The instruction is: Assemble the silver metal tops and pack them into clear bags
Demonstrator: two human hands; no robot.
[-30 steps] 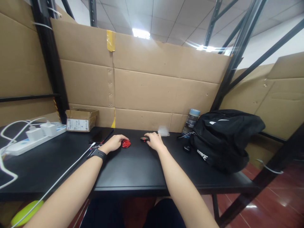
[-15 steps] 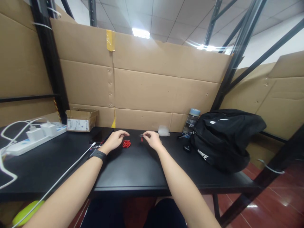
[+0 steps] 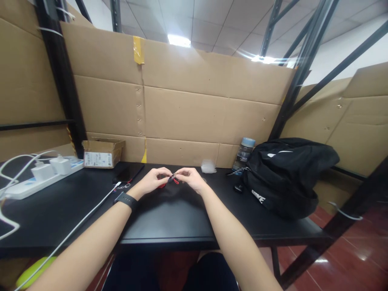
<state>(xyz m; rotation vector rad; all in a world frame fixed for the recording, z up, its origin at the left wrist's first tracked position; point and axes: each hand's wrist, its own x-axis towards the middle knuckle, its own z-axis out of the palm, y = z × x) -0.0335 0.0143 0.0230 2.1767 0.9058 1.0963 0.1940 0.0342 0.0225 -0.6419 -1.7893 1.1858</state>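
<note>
My left hand (image 3: 154, 180) and my right hand (image 3: 192, 180) meet over the middle of the black table (image 3: 169, 218). Between their fingertips is a small dark piece (image 3: 171, 178) with a red part hanging from it; it is too small to name. Both hands pinch it, one from each side. Under the left fingers a bit of the red pile of small pieces (image 3: 162, 186) shows, the rest being hidden by that hand. A dark watch band circles my left wrist.
At right are a black backpack (image 3: 287, 178), a bottle with a blue cap (image 3: 243, 153) and a clear plastic bag (image 3: 208, 166). At left lie a phone (image 3: 123, 173), a white cable (image 3: 93, 212), a power strip (image 3: 22, 190) and a cardboard box (image 3: 101, 153). Cardboard walls the back.
My left hand has moved right and closed on the small dark piece. My right hand has brought that piece slightly left. The red pile is now mostly covered.
</note>
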